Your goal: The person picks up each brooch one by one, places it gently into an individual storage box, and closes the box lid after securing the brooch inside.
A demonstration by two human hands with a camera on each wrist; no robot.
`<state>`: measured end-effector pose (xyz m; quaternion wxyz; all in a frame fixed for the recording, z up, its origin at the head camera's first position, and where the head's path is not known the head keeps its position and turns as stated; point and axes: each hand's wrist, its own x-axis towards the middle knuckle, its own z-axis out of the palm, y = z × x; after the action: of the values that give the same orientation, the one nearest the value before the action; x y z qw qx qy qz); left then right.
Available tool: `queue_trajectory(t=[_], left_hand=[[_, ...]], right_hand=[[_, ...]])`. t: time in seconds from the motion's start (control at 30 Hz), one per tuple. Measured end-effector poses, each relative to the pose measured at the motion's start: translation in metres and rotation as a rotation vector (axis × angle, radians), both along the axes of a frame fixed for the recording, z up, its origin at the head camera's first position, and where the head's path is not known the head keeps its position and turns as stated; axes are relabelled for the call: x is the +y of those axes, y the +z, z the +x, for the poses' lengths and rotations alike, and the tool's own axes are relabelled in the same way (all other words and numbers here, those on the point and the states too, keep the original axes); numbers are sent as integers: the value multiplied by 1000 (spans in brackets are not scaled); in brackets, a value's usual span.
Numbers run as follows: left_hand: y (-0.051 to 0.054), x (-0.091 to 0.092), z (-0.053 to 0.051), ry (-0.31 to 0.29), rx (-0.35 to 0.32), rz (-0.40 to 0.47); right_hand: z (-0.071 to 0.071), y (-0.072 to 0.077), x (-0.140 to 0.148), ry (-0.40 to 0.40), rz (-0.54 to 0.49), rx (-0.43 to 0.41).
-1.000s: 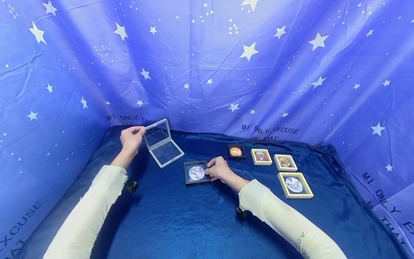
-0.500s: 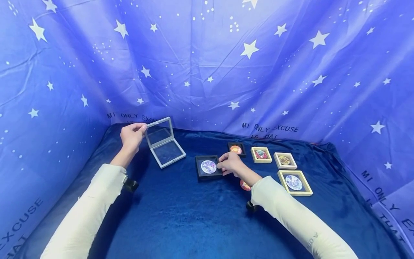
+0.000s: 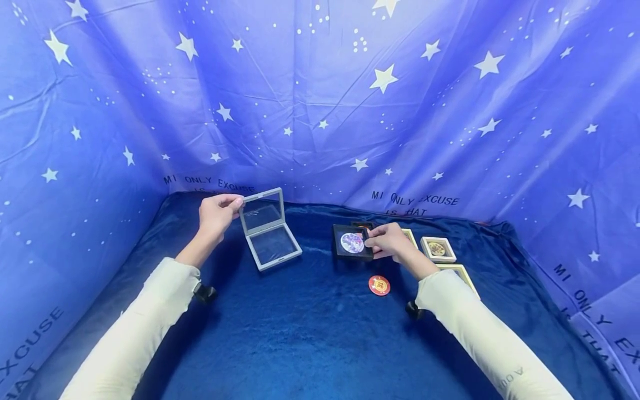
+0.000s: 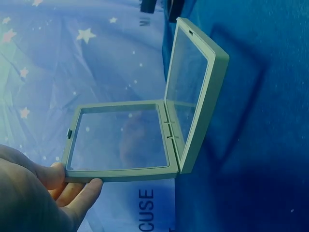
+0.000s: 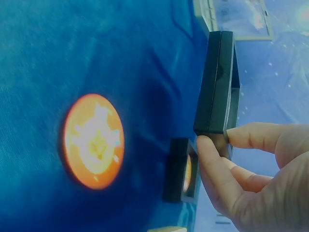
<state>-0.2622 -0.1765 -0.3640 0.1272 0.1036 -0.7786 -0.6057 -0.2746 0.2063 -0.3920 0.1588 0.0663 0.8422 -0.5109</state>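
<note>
My left hand (image 3: 217,216) pinches the corner of a grey display frame (image 3: 281,206) between thumb and fingers. The frame is hinged wide apart, with clear film in both halves and nothing between them; in the left wrist view its lower half (image 4: 211,106) hangs above the cloth, its shadow apart. My right hand (image 3: 395,241) pinches the right edge of a black display frame (image 3: 352,258) holding a purple patterned disc (image 3: 352,243). This closed frame (image 5: 215,87) is raised off the cloth. Below it lies a loose red disc (image 3: 379,285) with a gold centre.
Behind the held black frame is a small black frame (image 5: 175,169), mostly hidden in the head view. To the right stand a cream frame (image 3: 440,260) with a gold disc, and a yellow frame (image 3: 467,278) partly behind my sleeve. A starry curtain (image 3: 320,111) closes the back.
My right hand has carried the black frame to the right and away from me, uncovering the red disc. My left hand has shifted the grey frame slightly right.
</note>
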Motion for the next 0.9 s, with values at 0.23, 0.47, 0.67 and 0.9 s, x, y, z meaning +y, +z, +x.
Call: queue_trajectory(t=[0.23, 0.47, 0.67, 0.9], left_hand=[[-3, 5, 4, -71, -40, -61], [-5, 15, 7, -131, -71, -69], [-9, 20, 10, -181, -83, -112], [-13, 23, 14, -223, -71, -116]], right_hand=[[-10, 7, -6, -5, 7, 4], [-28, 12, -29, -34, 13, 10], [-45, 11, -48, -67, 18, 0], [-57, 3, -67, -90, 217, 51]])
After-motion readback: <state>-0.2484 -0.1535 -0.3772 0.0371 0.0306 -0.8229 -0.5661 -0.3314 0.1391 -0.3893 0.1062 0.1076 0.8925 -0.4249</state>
